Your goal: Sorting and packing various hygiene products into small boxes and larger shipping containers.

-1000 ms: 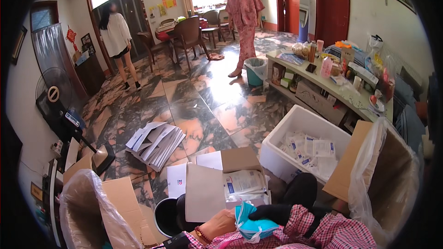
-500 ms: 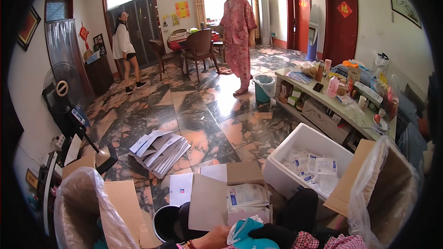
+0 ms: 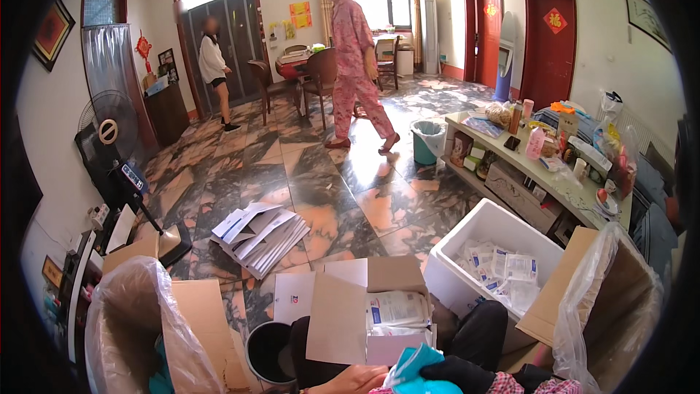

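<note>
Pinching folded turquoise bundle (image 3: 414, 362) | black-gloved right hand (image 3: 461, 373) | bare left hand (image 3: 356, 379) beside it, grip unclear

Turquoise bundle (image 3: 418, 366) gripped in my black-covered right hand (image 3: 467, 372); my bare left hand (image 3: 357, 379) at its left edge. Ahead: open carton (image 3: 338, 319) holding white packets (image 3: 397, 309), black bin (image 3: 269, 354) at left, white foam box (image 3: 443, 276) at right. Beyond: cardboard stack (image 3: 262, 239) on patterned floor (image 3: 313, 182).
</note>
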`<state>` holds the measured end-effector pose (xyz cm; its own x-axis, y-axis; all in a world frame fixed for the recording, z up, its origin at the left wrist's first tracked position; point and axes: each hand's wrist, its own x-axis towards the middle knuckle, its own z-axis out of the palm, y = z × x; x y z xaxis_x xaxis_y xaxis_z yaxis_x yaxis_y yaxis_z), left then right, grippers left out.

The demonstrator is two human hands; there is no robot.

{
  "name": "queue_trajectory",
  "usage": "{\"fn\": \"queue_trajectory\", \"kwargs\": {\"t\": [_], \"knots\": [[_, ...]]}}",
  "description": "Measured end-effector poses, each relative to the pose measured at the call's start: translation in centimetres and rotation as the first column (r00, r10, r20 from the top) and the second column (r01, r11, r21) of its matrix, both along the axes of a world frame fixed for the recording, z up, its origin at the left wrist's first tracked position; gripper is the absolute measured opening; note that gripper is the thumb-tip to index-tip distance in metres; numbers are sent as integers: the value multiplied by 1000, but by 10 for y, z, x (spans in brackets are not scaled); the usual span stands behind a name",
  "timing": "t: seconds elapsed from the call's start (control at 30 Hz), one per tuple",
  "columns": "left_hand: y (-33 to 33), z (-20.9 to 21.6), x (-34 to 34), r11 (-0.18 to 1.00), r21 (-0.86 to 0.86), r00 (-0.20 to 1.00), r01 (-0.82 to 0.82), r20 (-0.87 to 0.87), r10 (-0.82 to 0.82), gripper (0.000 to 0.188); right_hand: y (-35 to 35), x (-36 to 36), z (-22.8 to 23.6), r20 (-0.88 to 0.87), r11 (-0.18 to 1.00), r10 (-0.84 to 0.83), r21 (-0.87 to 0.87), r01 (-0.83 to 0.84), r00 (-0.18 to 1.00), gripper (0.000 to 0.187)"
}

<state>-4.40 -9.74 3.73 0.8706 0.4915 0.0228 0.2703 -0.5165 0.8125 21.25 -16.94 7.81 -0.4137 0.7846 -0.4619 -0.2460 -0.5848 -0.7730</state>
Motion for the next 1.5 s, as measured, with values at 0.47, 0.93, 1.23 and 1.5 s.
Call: {"fn": "queue_trajectory", "kwargs": {"t": [0.47, 0.93, 1.23, 1.5], "knots": [[-15, -52, 32, 762, -632, 879, -142, 273, 391, 38, 10, -19, -31, -198, 958, -245, 101, 268, 949, 49], [-14, -82, 30, 897, -440, 896, -43, 380, 230, 51, 27, -26, -5, 30, 883, -88, 464, 63, 996, 57], [-13, -42, 20, 992, 81, 973, 98, 204, -112, 40, 32, -42, 18, -182, 912, -209, 317, 259, 961, 32], [-17, -12, 10, 957, 218, 956, 191, 179, -232, 29, 12, -21, 23, -285, 990, -34, -139, -6, 958, 34]]}}
